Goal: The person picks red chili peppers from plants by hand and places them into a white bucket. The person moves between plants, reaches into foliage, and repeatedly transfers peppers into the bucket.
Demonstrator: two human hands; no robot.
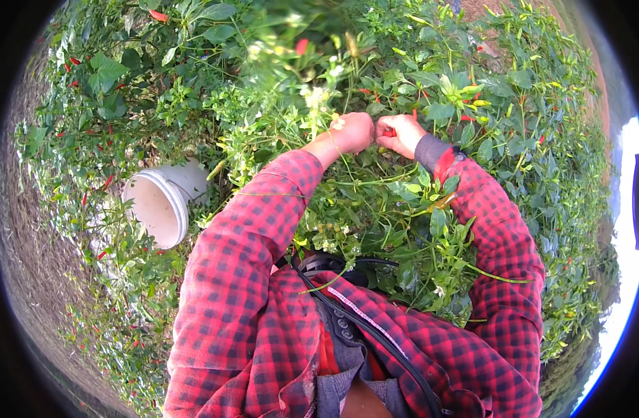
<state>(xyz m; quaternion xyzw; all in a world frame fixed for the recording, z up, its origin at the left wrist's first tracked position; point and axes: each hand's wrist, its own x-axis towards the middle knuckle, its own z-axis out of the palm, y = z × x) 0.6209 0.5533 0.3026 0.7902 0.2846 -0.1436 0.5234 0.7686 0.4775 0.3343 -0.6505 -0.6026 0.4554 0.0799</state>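
Both my hands are held close together among chili pepper plants, in the upper middle of the view. My left hand [354, 131] has its back to the camera with the fingers curled, so what is under them is hidden. Just to its right, nearly touching, my right hand [401, 135] is closed with red chili peppers [389, 133] showing between thumb and fingers. More ripe red chilies [467, 118] and pale green chilies [475, 96] hang on the plants right of my right hand.
A white plastic bucket [181, 201] lies tipped on its side in the plants at the left, its mouth facing lower left. Dense chili foliage surrounds my arms, and thin vines [499, 278] cross my checked sleeves. Dry ground [34, 251] borders the plants at the far left.
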